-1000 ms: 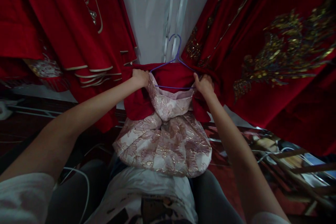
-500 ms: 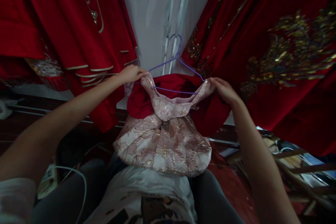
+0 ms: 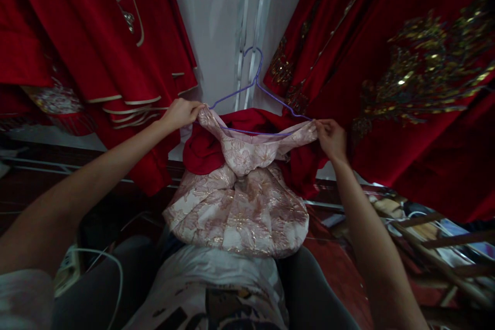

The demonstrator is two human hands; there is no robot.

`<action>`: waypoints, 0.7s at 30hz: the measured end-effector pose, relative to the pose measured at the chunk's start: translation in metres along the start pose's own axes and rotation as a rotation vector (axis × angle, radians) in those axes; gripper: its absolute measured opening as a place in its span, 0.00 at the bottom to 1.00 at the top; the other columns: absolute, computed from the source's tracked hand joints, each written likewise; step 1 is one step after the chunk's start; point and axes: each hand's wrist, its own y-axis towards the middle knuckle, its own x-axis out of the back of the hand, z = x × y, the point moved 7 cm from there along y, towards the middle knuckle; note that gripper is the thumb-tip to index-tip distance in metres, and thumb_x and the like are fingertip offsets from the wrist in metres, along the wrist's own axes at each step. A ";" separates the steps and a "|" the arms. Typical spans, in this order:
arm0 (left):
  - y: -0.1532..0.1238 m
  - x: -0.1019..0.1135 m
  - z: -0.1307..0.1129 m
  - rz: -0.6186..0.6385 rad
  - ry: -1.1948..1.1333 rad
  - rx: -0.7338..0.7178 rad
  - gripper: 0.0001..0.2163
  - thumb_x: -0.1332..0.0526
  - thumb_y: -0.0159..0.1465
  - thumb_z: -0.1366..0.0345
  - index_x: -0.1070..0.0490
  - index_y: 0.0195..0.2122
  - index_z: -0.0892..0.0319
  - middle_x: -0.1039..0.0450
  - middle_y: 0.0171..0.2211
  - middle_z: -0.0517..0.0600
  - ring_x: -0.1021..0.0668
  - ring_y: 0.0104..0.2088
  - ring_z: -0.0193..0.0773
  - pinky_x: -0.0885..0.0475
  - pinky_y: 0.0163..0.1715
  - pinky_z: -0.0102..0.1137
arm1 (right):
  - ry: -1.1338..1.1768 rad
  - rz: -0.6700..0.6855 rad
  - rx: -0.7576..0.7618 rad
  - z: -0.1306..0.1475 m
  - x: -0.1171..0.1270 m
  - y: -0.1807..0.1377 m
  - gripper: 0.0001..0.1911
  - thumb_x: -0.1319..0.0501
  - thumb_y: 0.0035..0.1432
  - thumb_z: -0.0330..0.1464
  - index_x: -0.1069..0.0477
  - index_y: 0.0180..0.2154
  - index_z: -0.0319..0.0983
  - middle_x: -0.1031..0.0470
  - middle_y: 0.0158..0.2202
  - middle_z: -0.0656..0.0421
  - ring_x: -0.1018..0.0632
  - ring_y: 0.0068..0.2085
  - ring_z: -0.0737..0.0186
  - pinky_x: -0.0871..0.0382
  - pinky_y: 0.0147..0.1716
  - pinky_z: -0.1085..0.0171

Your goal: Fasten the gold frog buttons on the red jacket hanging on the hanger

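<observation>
A small pink brocade dress [image 3: 240, 201] with gold thread lies spread over my lap, its shoulders raised up to a purple wire hanger [image 3: 253, 90]. My left hand [image 3: 181, 113] pinches the dress's left shoulder at the hanger's left end. My right hand [image 3: 330, 136] pinches the right shoulder strap near the hanger's right end. A red cloth [image 3: 204, 147] hangs bunched behind the dress, under the hanger. The hanger's hook points up in front of a white panel.
Red garments with cream trim [image 3: 116, 51] hang at the left, and red cloth with gold embroidery [image 3: 406, 77] hangs at the right. A white wall panel [image 3: 232, 26] shows between them. A white cable [image 3: 100, 258] lies lower left; wooden slats [image 3: 436, 242] and clutter lie lower right.
My hands moved from gripping the red cloth by the hanger to pinching the pink dress's shoulders, pulling them outward and up toward the hanger's ends. The view shifted slightly.
</observation>
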 end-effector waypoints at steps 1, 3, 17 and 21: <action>-0.005 -0.005 0.005 0.028 0.027 0.024 0.22 0.55 0.67 0.56 0.24 0.44 0.61 0.21 0.38 0.58 0.21 0.36 0.45 0.34 0.36 0.33 | 0.009 0.005 -0.043 -0.013 0.002 -0.007 0.16 0.42 0.56 0.44 0.27 0.36 0.37 0.20 0.33 0.51 0.20 0.35 0.54 0.27 0.33 0.60; -0.018 -0.021 0.013 0.153 0.080 0.037 0.22 0.54 0.67 0.56 0.23 0.38 0.61 0.21 0.34 0.58 0.21 0.34 0.45 0.34 0.33 0.33 | 0.013 0.066 -0.123 -0.035 0.001 -0.026 0.17 0.41 0.54 0.44 0.28 0.35 0.37 0.20 0.31 0.50 0.20 0.33 0.54 0.27 0.31 0.60; -0.025 -0.019 -0.130 -0.007 -0.220 -0.509 0.14 0.47 0.66 0.61 0.23 0.37 0.59 0.39 0.58 0.56 0.38 0.58 0.48 0.42 0.59 0.48 | -0.311 0.085 0.108 0.066 -0.008 -0.053 0.13 0.48 0.63 0.40 0.32 0.43 0.40 0.21 0.38 0.52 0.20 0.37 0.53 0.32 0.34 0.61; -0.022 -0.050 -0.137 0.029 -0.248 -0.475 0.12 0.45 0.64 0.61 0.22 0.37 0.56 0.38 0.57 0.55 0.37 0.57 0.49 0.47 0.61 0.55 | -0.298 0.016 0.035 0.036 -0.001 -0.037 0.12 0.47 0.62 0.39 0.31 0.40 0.40 0.21 0.35 0.53 0.21 0.34 0.54 0.31 0.34 0.61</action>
